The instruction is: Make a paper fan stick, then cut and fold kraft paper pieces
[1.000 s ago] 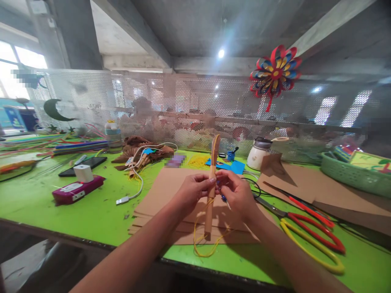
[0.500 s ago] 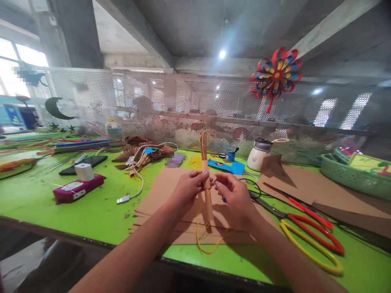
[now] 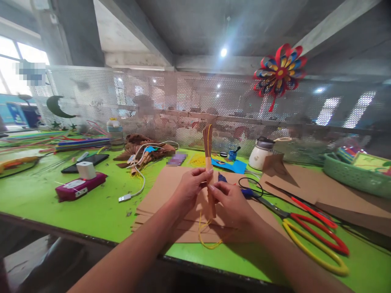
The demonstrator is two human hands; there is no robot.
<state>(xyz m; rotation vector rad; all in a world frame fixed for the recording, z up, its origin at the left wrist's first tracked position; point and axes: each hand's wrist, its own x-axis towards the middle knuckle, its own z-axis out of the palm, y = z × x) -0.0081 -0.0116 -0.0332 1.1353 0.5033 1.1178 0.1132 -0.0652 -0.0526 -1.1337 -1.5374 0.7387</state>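
Note:
Upright between my hands is a narrow folded brown paper strip [image 3: 207, 144], with yellow string [image 3: 209, 138] running along its upper part. My left hand [image 3: 191, 188] pinches the strip near its middle between thumb and fingers. Just below, my right hand [image 3: 230, 200] has its thumb and fingertips closed on the strip's lower part. A loop of the string hangs from the bottom end over stacked brown paper sheets [image 3: 165, 195]. Behind my right hand lies a blue glue gun [image 3: 246, 192], partly hidden.
Large scissors [image 3: 317, 240] with red and yellow handles lie at right, near a green basket [image 3: 351, 175]. A white jar [image 3: 258, 155] and blue paper [image 3: 232, 166] stand behind. At left are a purple packet [image 3: 81, 187], a white charger [image 3: 86, 170] and a cable [image 3: 142, 183].
My right hand has come in from beside the strip and closed on its lower part. The strip has turned slightly, and its top has shifted right and up.

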